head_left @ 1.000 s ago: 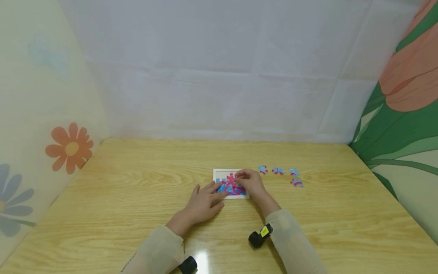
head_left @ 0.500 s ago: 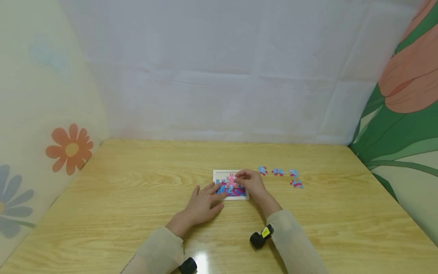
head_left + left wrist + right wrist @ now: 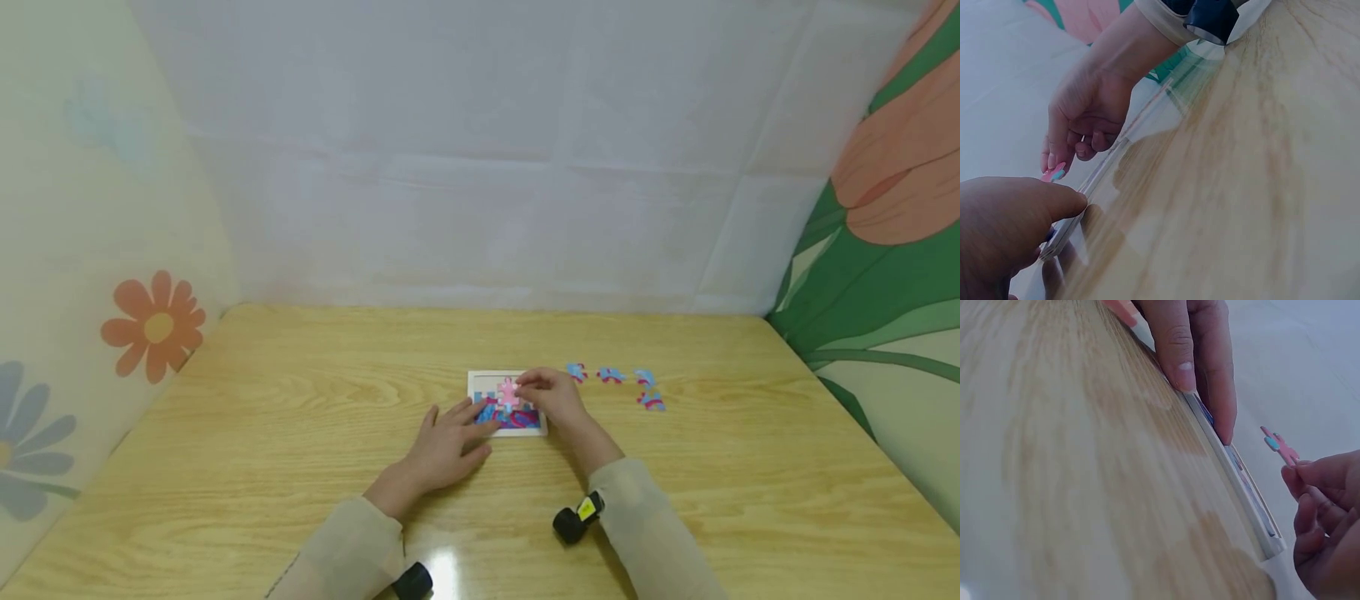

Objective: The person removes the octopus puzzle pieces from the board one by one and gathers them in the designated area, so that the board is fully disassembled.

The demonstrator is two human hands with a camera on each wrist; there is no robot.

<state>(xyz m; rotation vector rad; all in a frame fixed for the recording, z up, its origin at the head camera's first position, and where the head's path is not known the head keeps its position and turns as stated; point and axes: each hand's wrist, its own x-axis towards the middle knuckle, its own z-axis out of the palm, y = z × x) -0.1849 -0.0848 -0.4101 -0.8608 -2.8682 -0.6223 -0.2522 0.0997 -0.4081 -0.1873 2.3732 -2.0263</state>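
Right wrist edged outward; right hand pinching pink piece.

White backdrop, perhaps cloth, behind wood-grain table, between flowered walls.

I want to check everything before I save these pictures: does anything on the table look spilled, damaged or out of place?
Nothing stands out. Four loose puzzle pieces lie beside the partly filled white frame, and the right hand pinches a pink piece above it, which seems ordinary for unfinished work. Small damage would not show.
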